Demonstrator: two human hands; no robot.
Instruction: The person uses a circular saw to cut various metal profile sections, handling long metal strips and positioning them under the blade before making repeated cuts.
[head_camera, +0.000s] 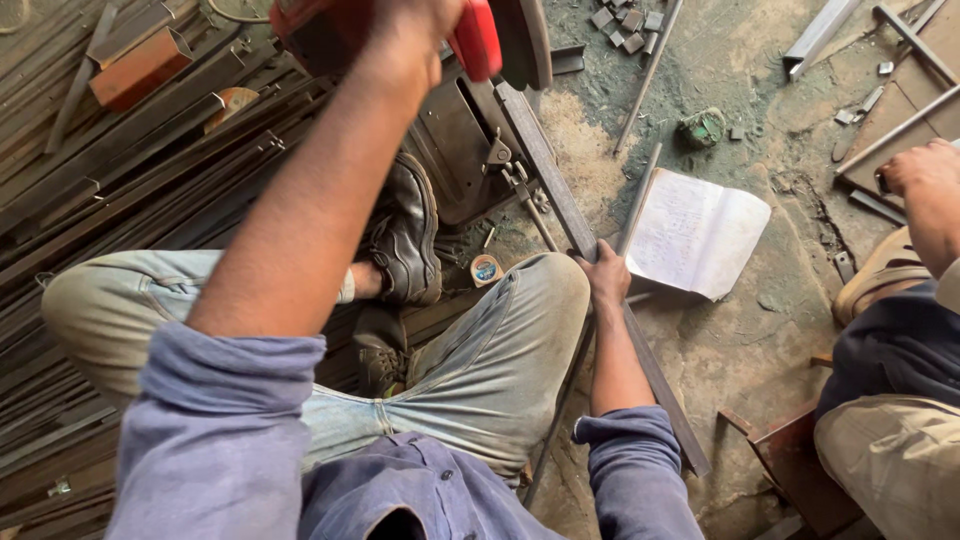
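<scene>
My left hand (412, 38) reaches up and grips the red handle (478, 42) of a chop saw (470, 140) at the top of the view. The saw's dark blade guard (527, 40) hangs just right of the handle. A long flat steel bar (548, 165) runs from under the saw, through its clamp, down to the lower right. My right hand (607, 272) is closed on this bar beside my right knee. I squat in pale jeans, and my black boot (405, 235) rests against the saw base.
A small tape measure (486, 268) lies by my knee, and an open white notebook (697, 232) lies on the dusty floor. Steel rods (120, 210) are piled at left, with short cut pieces (626, 20) at top. Another person's hand (925, 165) rests at right.
</scene>
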